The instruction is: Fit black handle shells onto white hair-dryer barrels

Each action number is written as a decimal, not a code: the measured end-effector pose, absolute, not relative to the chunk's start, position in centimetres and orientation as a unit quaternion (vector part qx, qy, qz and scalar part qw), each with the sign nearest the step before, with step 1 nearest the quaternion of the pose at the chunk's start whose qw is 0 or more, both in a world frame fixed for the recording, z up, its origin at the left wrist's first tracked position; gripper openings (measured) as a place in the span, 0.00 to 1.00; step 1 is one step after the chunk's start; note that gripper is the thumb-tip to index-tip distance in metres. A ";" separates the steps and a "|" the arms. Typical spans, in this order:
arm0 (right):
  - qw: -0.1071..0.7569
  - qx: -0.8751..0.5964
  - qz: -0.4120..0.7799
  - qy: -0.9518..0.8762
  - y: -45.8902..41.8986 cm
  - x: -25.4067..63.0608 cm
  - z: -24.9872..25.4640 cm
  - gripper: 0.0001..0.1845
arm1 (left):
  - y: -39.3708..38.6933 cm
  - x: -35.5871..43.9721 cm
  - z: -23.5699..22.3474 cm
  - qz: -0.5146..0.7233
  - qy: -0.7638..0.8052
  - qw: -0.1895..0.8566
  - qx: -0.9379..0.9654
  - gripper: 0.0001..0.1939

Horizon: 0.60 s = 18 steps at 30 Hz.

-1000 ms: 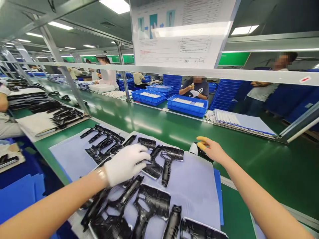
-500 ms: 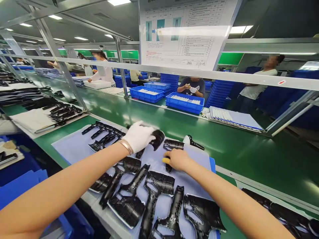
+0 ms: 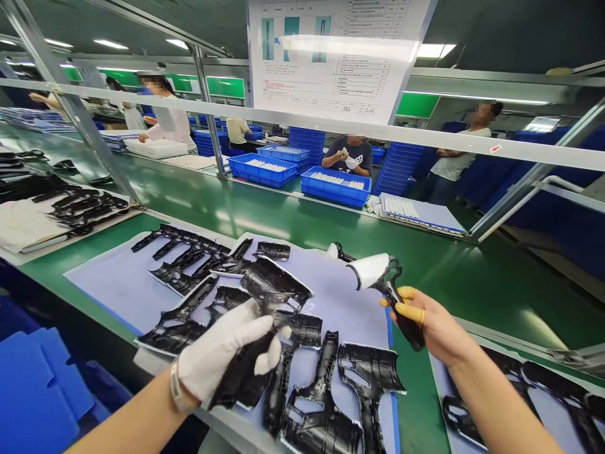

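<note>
My left hand point(image 3: 231, 350), in a white glove, is closed around the handle of a black pistol-shaped plastic shell half point(image 3: 274, 284). Its wide barrel points up and its hollow inside faces me, above other shell halves. To the right, my right hand point(image 3: 432, 325), with yellow finger cots, grips the dark handle of a second pistol-shaped shell half point(image 3: 373, 271). That one has a white, ribbed-looking barrel and is lifted clear of the bench. Several black shell halves point(image 3: 321, 403) lie hollow side up on a pale sheet point(image 3: 340, 284) between and beyond my hands.
Another white-and-black piece point(image 3: 336, 251) lies at the sheet's far edge. The green bench point(image 3: 265, 217) runs across, with a metal rail point(image 3: 302, 123) above it. More black parts point(image 3: 562, 403) lie at right. Blue bins point(image 3: 335, 189) and co-workers are beyond; blue boxes point(image 3: 42, 378) stand lower left.
My left hand has come down and nearer with its shell half. My right hand has lifted a shell half off the sheet and moved right. The view has shifted.
</note>
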State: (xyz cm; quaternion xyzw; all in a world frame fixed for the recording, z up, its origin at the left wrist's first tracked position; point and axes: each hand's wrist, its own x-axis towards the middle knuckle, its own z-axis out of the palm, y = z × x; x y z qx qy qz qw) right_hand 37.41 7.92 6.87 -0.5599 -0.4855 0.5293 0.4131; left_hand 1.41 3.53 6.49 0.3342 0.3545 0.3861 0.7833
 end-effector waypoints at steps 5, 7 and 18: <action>0.482 -0.550 0.518 -0.444 2.0 35.1 4.3 0.28 | 0.9 5.1 6.3 0.400 0.290 0.840 0.225 0.19; 0.511 -0.521 0.536 -0.424 -0.1 33.9 3.9 0.27 | 0.1 6.1 6.1 0.397 0.297 0.853 0.164 0.22; 0.493 -0.446 0.561 -0.493 -5.8 29.3 0.9 0.27 | -2.2 8.4 4.0 0.482 0.341 0.706 0.390 0.13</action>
